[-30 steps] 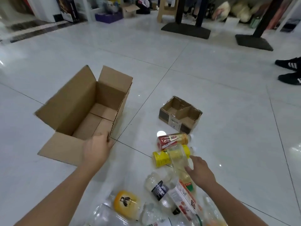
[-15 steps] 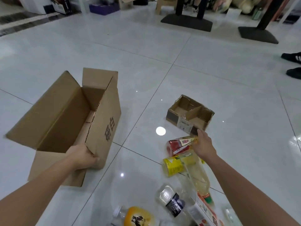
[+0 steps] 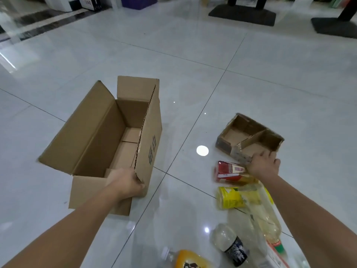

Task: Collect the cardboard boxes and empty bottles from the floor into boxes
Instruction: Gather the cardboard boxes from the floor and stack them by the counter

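1. The big box [image 3: 150, 142] stands open on the tiled floor [image 3: 270, 84], left of the middle, with its flaps up and its bare bottom showing. Dark printed characters run down its right outer wall.
2. The left hand [image 3: 125, 182] grips the near right corner of the big box. Its fingers are curled round the edge of the wall there, and the thumb lies on the outside.
3. The small box [image 3: 249, 140], a shallow cardboard tray split by a divider, lies on the floor to the right, well apart from the big box.
4. The right hand [image 3: 264, 165] is at the near rim of the small box. Its fingers are bent over that edge and hold it. The picture is blurred there, so how deep the grip goes cannot be told.
5. Empty bottles lie on the floor near the right arm:
   - a red bottle [image 3: 229, 171] lies just beside the right hand, on its left;
   - a yellow bottle [image 3: 231, 197] lies just nearer than the red one;
   - a clear bottle [image 3: 268, 217] lies partly under the right forearm;
   - a dark-labelled bottle [image 3: 231, 246] and an orange bottle [image 3: 189, 260] lie at the bottom edge.
6. At the far end of the floor are two black stand bases [image 3: 241, 11] and a purple box [image 3: 138, 0].
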`<action>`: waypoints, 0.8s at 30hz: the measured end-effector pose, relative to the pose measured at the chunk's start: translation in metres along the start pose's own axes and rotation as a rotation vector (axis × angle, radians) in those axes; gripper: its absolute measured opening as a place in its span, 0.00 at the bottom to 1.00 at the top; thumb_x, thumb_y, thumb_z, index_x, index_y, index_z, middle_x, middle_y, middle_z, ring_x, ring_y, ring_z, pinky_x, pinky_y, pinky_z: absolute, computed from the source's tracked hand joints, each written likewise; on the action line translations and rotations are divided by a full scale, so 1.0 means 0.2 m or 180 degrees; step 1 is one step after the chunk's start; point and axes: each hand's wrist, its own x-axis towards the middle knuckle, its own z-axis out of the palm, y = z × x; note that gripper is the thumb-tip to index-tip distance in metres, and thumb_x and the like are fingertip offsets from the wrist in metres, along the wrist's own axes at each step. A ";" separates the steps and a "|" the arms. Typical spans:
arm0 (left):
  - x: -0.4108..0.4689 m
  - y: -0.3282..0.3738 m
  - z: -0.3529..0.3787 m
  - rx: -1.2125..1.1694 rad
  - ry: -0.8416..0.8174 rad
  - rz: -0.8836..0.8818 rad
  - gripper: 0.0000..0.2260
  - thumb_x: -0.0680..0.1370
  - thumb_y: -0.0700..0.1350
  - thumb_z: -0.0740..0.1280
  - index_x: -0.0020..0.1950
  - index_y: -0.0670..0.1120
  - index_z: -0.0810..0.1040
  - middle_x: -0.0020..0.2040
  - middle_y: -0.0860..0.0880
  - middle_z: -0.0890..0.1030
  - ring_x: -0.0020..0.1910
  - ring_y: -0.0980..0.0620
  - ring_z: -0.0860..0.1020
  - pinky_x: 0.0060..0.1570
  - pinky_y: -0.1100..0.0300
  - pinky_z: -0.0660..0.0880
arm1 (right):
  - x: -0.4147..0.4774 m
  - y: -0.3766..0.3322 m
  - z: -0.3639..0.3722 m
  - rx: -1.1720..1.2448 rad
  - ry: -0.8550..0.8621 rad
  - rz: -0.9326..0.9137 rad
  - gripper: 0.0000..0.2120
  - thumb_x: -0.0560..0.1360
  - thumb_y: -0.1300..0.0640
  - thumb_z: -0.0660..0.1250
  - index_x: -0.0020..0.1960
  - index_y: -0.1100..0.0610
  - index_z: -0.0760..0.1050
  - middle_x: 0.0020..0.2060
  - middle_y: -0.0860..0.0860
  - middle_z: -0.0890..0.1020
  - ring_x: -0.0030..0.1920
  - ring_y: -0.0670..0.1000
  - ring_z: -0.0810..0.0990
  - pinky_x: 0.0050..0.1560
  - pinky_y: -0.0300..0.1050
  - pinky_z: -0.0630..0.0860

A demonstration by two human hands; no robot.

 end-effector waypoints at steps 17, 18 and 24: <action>-0.81 0.27 -0.23 -0.0751 -0.0266 -0.0240 0.14 0.78 0.55 0.64 0.47 0.45 0.80 0.48 0.47 0.82 0.52 0.48 0.81 0.47 0.61 0.75 | -0.89 0.13 -0.47 0.1029 0.0575 -0.0697 0.08 0.80 0.51 0.58 0.56 0.52 0.71 0.41 0.54 0.83 0.42 0.58 0.81 0.41 0.46 0.74; -0.93 0.33 -0.35 -0.1041 -0.0255 -0.0288 0.15 0.77 0.55 0.66 0.47 0.44 0.81 0.48 0.46 0.83 0.52 0.46 0.81 0.48 0.60 0.75 | -1.00 0.15 -0.58 0.1463 0.0335 -0.0466 0.11 0.81 0.49 0.55 0.57 0.52 0.72 0.44 0.54 0.83 0.43 0.57 0.81 0.41 0.46 0.74; -1.67 0.58 -1.09 -0.1105 -0.0810 0.0473 0.21 0.74 0.58 0.67 0.62 0.48 0.75 0.60 0.50 0.80 0.61 0.51 0.77 0.56 0.62 0.72 | -1.79 0.46 -1.41 0.4021 -0.0976 0.0395 0.08 0.76 0.57 0.67 0.54 0.52 0.78 0.52 0.50 0.83 0.48 0.46 0.79 0.48 0.38 0.76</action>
